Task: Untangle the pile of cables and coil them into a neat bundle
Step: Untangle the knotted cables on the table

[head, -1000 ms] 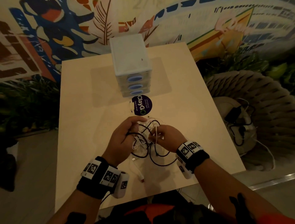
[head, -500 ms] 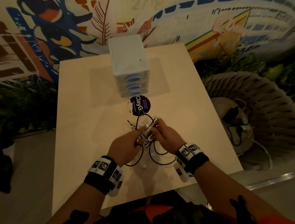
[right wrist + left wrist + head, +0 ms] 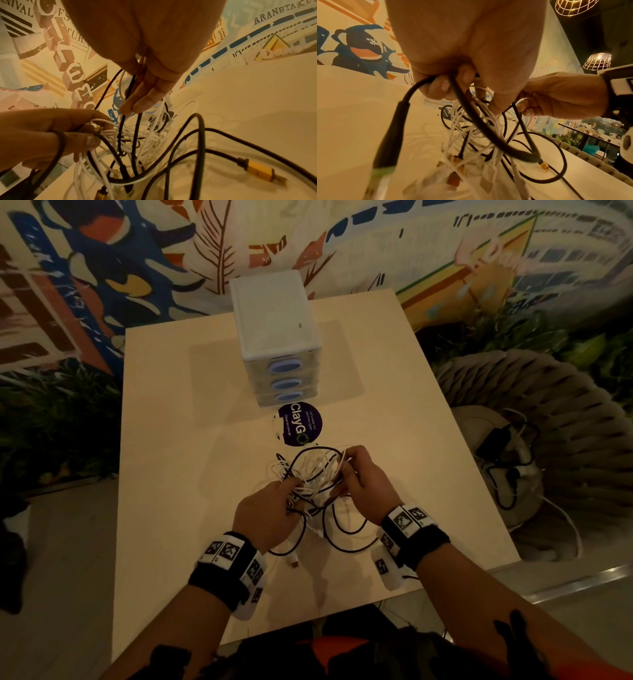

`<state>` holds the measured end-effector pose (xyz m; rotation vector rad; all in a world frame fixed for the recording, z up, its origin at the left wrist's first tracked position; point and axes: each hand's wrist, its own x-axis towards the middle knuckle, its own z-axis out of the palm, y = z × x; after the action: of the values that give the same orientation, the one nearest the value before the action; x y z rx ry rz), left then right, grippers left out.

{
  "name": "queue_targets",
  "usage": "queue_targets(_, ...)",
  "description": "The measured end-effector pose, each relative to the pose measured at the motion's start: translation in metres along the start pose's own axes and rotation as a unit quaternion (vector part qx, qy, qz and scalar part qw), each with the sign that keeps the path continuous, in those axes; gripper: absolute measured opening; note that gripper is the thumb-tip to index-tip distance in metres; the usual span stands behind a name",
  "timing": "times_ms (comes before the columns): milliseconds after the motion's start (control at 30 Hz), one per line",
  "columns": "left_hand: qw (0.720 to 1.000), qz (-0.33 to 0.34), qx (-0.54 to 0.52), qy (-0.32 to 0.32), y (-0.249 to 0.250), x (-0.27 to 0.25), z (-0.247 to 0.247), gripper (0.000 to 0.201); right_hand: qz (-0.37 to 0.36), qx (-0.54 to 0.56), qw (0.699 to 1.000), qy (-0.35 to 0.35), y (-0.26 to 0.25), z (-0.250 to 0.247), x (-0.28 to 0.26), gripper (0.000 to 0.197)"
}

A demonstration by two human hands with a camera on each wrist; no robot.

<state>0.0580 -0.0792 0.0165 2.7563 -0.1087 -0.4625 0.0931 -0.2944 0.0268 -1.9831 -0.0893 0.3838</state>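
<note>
Both hands work at one tangled pile of cables (image 3: 313, 474) near the middle of the pale desk (image 3: 178, 474), just in front of a round dark sticker (image 3: 301, 423) that lies flat on the surface. The pile mixes thin white cables (image 3: 462, 121) with thicker black cables (image 3: 200, 135); how many there are of each cannot be counted, since the strands cross and hide one another. The left hand (image 3: 265, 515) has its fingers (image 3: 440, 86) curled round a black cable and a few white strands, lifting them off the desk. The right hand (image 3: 364, 479) pinches strands at the far right side of the tangle; from the right wrist view its fingers (image 3: 145, 97) hang fairly straight with black and white strands passing between them. Loops of black cable trail on the desk between the two wrists. Several plug ends hang or lie below the hands, one of them a yellow-bodied plug (image 3: 257, 171) resting flat on the desk. Behind the sticker stands one small white drawer unit (image 3: 274, 337) with three drawers, each with an oval blue handle. Each wrist wears one black band with square markers. To the right of the desk one woven chair (image 3: 548, 412) holds more loose cables.
</note>
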Motion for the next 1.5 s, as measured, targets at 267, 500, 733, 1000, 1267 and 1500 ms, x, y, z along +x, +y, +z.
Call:
queue_targets(267, 0.999, -0.036, -0.016, 0.004, 0.001, -0.001, 0.009, 0.033, -0.006, -0.077, 0.995, -0.064, 0.012, 0.005, -0.001, 0.003)
queue_targets(500, 0.998, -0.056, -0.026, 0.032, 0.008, 0.0, 0.011, 0.036, 0.016, -0.039, 0.997, -0.066, 0.004, 0.013, 0.001, 0.033)
queue_targets(733, 0.996, -0.054, -0.033, 0.062, 0.007, 0.0, 0.009, 0.039, 0.043, -0.073, 0.993, -0.078, 0.002, 0.013, -0.001, 0.027)
queue_targets(1000, 0.995, -0.058, -0.047, 0.07, 0.0, -0.001, 0.011, 0.036, 0.061, -0.287, 0.952, -0.083, 0.009, 0.014, 0.005, 0.021)
queue_targets(1267, 0.992, -0.062, -0.064, 0.094, -0.008, -0.003, 0.016, 0.038, 0.007, -0.306, 0.951, -0.051, 0.007, 0.012, 0.003, 0.024)
queue_targets(1500, 0.985, -0.033, -0.108, 0.127, -0.007, -0.005, 0.015, 0.037, 0.009, -0.271, 0.962, -0.01, -0.004, 0.008, -0.005, 0.023)
